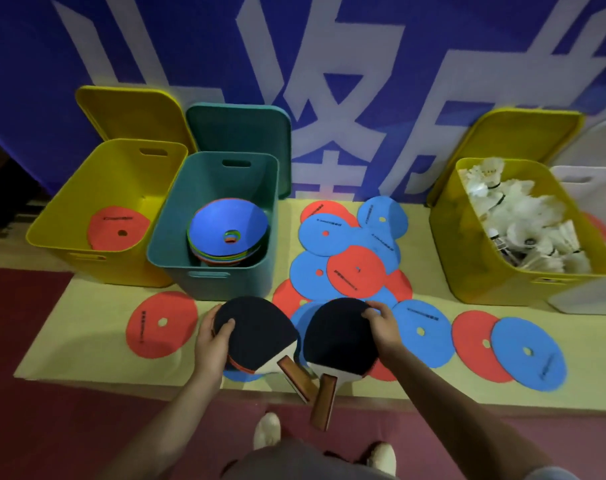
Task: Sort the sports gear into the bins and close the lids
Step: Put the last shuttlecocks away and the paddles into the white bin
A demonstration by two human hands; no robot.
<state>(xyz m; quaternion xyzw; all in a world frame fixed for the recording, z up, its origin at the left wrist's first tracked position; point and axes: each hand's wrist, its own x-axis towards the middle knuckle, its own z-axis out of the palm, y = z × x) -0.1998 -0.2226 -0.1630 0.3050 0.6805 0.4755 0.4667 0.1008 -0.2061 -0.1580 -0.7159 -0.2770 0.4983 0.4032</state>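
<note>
My left hand [214, 336] grips the outer edge of a black-faced table tennis paddle [256, 336], thumb curled over the rubber; my right hand [381, 327] grips the rim of a second black paddle [339, 336] the same way. Their wooden handles [320, 393] point toward me and cross. Under and beyond the paddles I see red and blue flat discs [357, 271] strewn over the pale mat [87, 306], each with a small centre hole and a line of dark print too blurred to read. Further out, the teal bin [260, 188] holds a stack of blue-topped discs, the left yellow bin [69, 202] holds one red disc, and the right yellow bin [468, 265] is full of white shuttlecocks [523, 220]. All three lids stand open against a blue banner [190, 46] with large white characters I cannot make out.
</note>
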